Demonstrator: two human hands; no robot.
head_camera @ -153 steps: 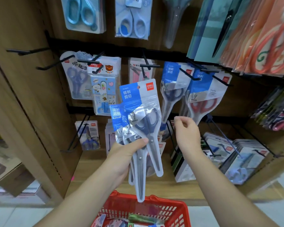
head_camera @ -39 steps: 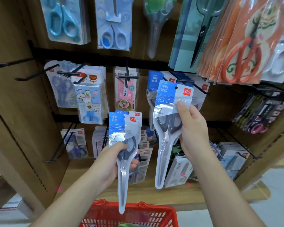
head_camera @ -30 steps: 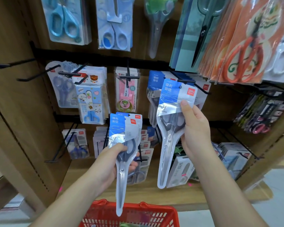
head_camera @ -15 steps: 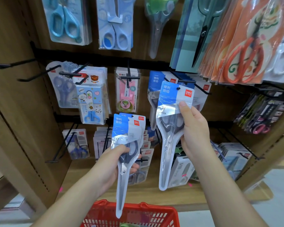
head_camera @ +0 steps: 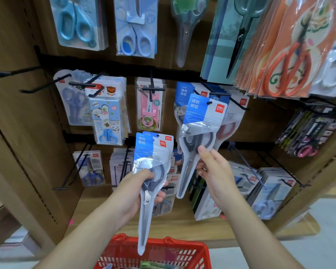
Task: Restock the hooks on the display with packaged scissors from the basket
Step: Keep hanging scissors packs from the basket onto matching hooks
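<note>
On hook, middle row: hung pack. Probably light, slick film, stiff only along the blades. Grip over the handles; keep header hole free. Right hand raised, fingers relaxed, thumb tip touching pack edge. Left hand clamped round two spare packs above basket.

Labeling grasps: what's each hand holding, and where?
Left hand grips two scissor packs at the handles. Right hand touches the hooked pack below its handles; grip unclear.
</note>
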